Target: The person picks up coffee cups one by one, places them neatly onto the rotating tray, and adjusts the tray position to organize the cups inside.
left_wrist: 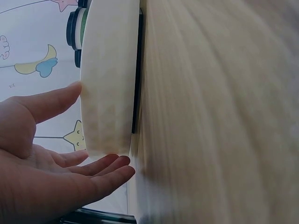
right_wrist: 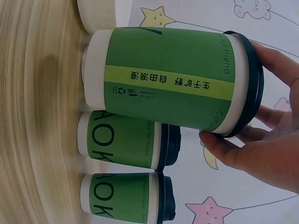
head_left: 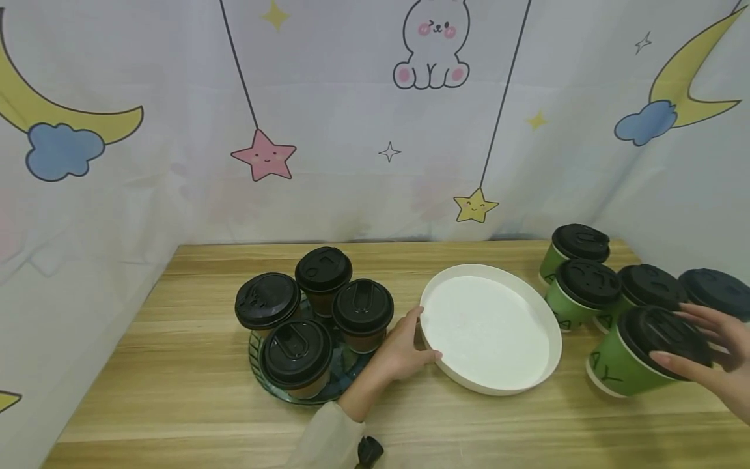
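My left hand (head_left: 404, 348) touches the near left rim of a round white tray (head_left: 491, 332), thumb and fingers spread along its side. In the left wrist view the thumb (left_wrist: 56, 103) rests at the tray's upper edge and the fingers lie by its side wall (left_wrist: 107, 84). With my right hand (head_left: 717, 355) I grip a green paper coffee cup (head_left: 629, 365) by its black lid, fingers and thumb round the rim. In the right wrist view that cup (right_wrist: 168, 79) is slightly tilted, its base near the table.
Several more green cups with black lids (head_left: 586, 283) stand right of the tray. On the left, several brown cups with black lids (head_left: 295, 352) stand on a dark green plate (head_left: 258, 368). A patterned curtain (head_left: 351, 98) hangs behind the wooden table (head_left: 176, 365).
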`<action>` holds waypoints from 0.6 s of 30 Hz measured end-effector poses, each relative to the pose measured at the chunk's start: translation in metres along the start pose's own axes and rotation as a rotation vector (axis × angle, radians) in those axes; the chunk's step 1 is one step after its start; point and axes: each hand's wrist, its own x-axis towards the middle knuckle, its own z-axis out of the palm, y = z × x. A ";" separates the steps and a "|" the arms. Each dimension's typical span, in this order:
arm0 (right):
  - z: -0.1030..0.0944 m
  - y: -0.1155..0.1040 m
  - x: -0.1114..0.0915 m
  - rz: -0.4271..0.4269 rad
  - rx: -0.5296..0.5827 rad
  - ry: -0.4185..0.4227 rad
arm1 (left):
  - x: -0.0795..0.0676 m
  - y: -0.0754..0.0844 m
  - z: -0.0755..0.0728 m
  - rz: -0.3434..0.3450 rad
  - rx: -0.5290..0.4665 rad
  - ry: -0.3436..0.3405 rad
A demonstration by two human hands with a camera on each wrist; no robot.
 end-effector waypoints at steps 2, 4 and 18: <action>0.000 -0.003 0.000 -0.009 0.003 -0.004 | 0.000 0.000 0.000 0.001 0.003 0.000; 0.000 -0.006 0.000 -0.016 0.006 -0.009 | 0.000 0.000 0.000 0.004 0.005 0.001; -0.002 -0.024 0.005 -0.045 0.014 -0.011 | 0.000 0.001 -0.001 0.006 0.007 -0.006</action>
